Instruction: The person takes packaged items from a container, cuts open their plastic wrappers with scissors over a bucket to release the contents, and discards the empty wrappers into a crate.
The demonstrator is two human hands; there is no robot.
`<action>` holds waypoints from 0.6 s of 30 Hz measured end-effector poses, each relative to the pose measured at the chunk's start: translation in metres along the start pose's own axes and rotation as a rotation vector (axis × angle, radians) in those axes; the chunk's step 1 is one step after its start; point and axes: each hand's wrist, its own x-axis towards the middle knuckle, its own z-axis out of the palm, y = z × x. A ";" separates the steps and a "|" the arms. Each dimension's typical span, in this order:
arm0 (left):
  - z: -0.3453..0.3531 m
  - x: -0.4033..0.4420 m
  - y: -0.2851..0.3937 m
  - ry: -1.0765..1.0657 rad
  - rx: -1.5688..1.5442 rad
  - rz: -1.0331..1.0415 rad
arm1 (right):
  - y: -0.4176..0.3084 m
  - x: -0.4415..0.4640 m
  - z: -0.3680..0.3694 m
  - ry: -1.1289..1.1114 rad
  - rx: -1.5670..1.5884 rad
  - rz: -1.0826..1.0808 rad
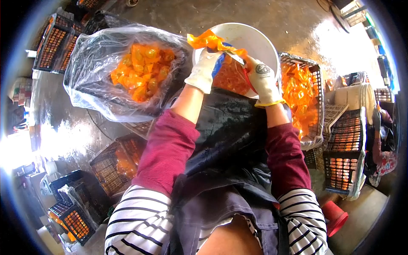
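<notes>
My left hand (pixel 207 68), in a white glove with a blue palm, is closed on an orange plastic packet (pixel 207 40) above the white bucket (pixel 267 42). My right hand (pixel 260 76), gloved in white with a yellow cuff, grips scissors with a red handle (pixel 250 82). Their metal blades (pixel 235 57) lie against the packet between my hands. Orange-red pieces in liquid (pixel 231 77) fill the lower part of the bucket. My fingertips are partly hidden behind the packet and the gloves.
To the left, a crate lined with clear plastic (pixel 91 85) holds several orange packets (pixel 144 68). On the right, a crate (pixel 316 80) is heaped with crumpled orange wrappers (pixel 298 91). Stacked black crates (pixel 345 140) and a red container (pixel 335 217) stand farther right.
</notes>
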 end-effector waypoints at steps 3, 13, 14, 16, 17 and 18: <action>0.008 0.029 -0.048 0.009 -0.109 0.388 | 0.003 0.000 0.010 0.078 0.097 0.005; 0.005 0.024 -0.033 0.110 -0.155 0.444 | 0.002 0.004 0.024 -0.007 0.682 0.125; 0.005 0.023 -0.029 0.065 -0.305 0.383 | 0.004 0.003 0.024 0.019 0.679 0.097; 0.011 0.018 -0.017 -0.220 -1.169 0.092 | 0.005 0.001 0.020 0.035 0.665 0.118; 0.010 0.011 -0.010 -0.238 -1.116 0.073 | 0.005 0.001 0.019 0.045 0.659 0.129; 0.011 0.009 -0.012 -0.220 -0.999 0.029 | 0.006 0.000 0.020 0.028 0.666 0.130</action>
